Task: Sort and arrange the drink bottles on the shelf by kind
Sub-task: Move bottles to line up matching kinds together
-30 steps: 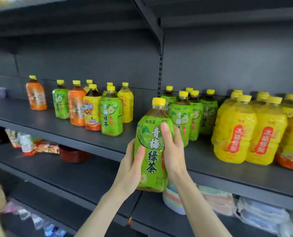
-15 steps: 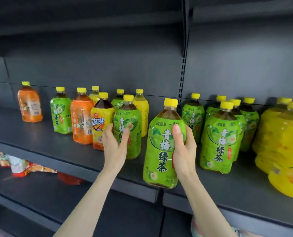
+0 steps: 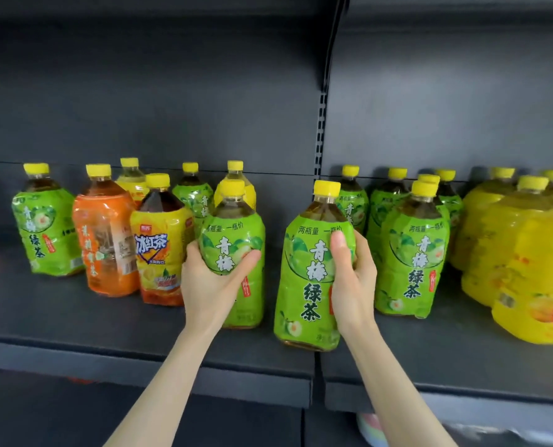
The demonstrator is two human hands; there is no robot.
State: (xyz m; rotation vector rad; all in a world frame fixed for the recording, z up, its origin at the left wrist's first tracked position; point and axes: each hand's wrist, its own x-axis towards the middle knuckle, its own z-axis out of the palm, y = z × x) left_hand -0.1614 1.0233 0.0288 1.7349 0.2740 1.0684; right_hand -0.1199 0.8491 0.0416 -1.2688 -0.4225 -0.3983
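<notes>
My right hand (image 3: 354, 279) grips a green-label tea bottle (image 3: 307, 279) that stands near the front edge of the dark shelf (image 3: 75, 321). My left hand (image 3: 210, 279) wraps around a second green tea bottle (image 3: 236, 243) just left of it. To the right stands a group of green tea bottles (image 3: 414, 253), then yellow-label bottles (image 3: 520, 259). On the left are a yellow iced-tea bottle (image 3: 160, 246), an orange-label bottle (image 3: 105, 240) and another green bottle (image 3: 44, 227), mixed together.
More yellow-capped bottles stand in a back row behind the left group. A slotted upright (image 3: 322, 133) divides the back panel. The shelf's front lip (image 3: 236, 379) runs below my forearms, with a lower shelf underneath.
My right hand has set its green bottle down on the shelf near the green group. My left hand moved from touching the left green bottle to gripping it. The camera came closer.
</notes>
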